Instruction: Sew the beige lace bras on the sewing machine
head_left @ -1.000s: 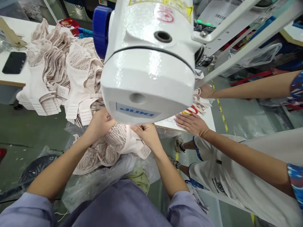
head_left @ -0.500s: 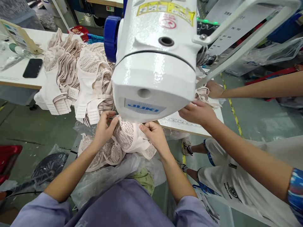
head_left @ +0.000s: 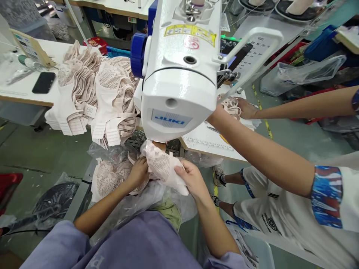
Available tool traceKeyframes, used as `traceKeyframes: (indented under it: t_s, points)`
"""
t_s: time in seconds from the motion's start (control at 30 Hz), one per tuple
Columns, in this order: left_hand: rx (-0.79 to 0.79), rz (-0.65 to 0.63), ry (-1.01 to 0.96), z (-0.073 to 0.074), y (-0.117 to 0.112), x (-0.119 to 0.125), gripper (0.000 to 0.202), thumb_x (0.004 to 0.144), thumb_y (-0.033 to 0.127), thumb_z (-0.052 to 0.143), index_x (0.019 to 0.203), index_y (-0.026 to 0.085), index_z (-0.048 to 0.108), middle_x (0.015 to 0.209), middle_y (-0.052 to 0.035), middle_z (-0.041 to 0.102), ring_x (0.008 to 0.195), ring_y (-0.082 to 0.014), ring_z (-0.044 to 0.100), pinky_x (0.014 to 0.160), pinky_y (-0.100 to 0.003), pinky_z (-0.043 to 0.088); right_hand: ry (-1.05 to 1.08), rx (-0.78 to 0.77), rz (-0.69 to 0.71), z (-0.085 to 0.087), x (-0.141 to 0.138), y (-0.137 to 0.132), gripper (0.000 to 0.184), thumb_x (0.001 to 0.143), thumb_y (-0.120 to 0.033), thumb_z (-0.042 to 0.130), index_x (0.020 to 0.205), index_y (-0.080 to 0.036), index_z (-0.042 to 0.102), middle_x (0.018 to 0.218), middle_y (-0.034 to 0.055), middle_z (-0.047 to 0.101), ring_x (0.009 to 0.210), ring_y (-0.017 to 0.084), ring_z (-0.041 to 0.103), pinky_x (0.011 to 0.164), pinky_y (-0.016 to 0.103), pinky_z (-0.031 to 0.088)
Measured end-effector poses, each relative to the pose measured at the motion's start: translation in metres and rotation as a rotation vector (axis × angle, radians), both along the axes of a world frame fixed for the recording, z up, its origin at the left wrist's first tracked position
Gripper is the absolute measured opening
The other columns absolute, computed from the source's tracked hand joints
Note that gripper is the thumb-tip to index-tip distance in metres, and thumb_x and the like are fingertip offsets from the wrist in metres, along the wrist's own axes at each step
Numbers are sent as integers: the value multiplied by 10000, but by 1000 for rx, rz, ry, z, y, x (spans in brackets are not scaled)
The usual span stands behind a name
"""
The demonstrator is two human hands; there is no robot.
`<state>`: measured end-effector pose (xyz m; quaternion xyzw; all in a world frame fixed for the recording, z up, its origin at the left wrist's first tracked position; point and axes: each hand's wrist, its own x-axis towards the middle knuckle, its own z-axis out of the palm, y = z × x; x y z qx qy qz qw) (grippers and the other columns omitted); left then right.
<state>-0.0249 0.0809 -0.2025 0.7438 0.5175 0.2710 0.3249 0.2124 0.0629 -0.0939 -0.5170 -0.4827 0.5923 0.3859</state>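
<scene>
A pale pink lace bra [head_left: 161,166] hangs just below the head of a white Juki sewing machine [head_left: 179,82]. My right hand [head_left: 190,179] pinches its lower right edge, fingers closed on the fabric. My left hand [head_left: 138,172] grips the garment's left side, fingers curled into the lace. More lace pieces [head_left: 108,179] lie under my left hand on a clear plastic bag [head_left: 134,203] in my lap.
A heap of finished bras [head_left: 92,97] covers the table left of the machine, beside a black phone [head_left: 43,82]. Another person's two arms [head_left: 260,149] reach in from the right onto the white table [head_left: 204,140], one hand on pink straps [head_left: 232,106].
My hands have pulled the bra down and toward me, away from under the machine head. The other person's nearer hand has slid in behind the machine. The view has tilted up.
</scene>
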Motion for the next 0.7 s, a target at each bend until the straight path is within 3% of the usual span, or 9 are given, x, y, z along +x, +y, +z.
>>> traceKeyframes:
  t_s: [0.07,0.17,0.23,0.3,0.37,0.43,0.53,0.6,0.7]
  points:
    - [42,32,46,4,4,-12,304,872,65,493,1083,186,676,1289,-142,662,1340,-351,521,1173,-616,331,-47,-33,-91,-13,24,-16,490,815,-659,665,720,-199,525,649,-10,462,562,134,384,505,262,303]
    - [151,54,173,9,-2,-17,419,925,53,416,1251,212,627,1456,-123,568,1488,-316,356,1233,-631,208,-266,-72,-270,-49,64,-29,505,828,-703,588,741,-213,503,651,-16,466,567,147,416,519,263,340]
    - [179,-64,251,8,-14,-12,421,922,121,512,1325,216,587,1528,-139,493,1503,-322,331,1228,-594,263,-531,-80,-306,-76,87,-32,516,839,-709,529,680,-222,471,628,-11,465,584,166,443,534,271,348]
    - [113,-210,263,7,-28,-11,496,889,238,630,1376,197,544,1567,-184,419,1472,-351,373,1181,-548,368,-701,-96,-292,-101,103,-34,488,804,-662,588,623,-229,454,605,6,473,597,185,461,542,287,339]
    - [9,-232,249,9,-43,-23,527,905,344,628,1394,180,517,1536,-205,437,1409,-346,451,1118,-500,444,-761,-98,-263,-118,107,-35,401,757,-558,687,643,-224,498,664,54,538,666,220,516,578,312,361]
    - [-65,-81,287,15,-59,-51,433,966,385,521,1338,163,543,1391,-195,562,1294,-319,544,1060,-466,479,-786,-49,-222,-128,98,-35,299,763,-465,716,745,-205,568,843,140,624,843,286,581,667,351,413]
    - [-150,232,467,25,-88,-106,372,982,442,453,1168,153,596,1149,-166,656,1124,-317,607,967,-445,494,-736,92,-119,-129,62,-30,231,851,-409,652,905,-186,628,1148,220,635,1144,348,551,842,416,440]
    - [-211,328,582,24,-107,-136,416,962,490,460,1158,145,585,1138,-168,649,1111,-322,605,954,-422,481,-660,196,-32,-125,27,-24,230,885,-408,615,931,-186,654,1224,197,632,1207,336,544,886,424,436]
    - [-324,452,768,9,-124,-159,546,943,562,432,1198,98,565,1216,-222,616,1172,-350,581,954,-405,462,-522,352,123,-118,-30,-15,261,882,-438,618,873,-187,689,1162,135,666,1166,306,593,869,398,465]
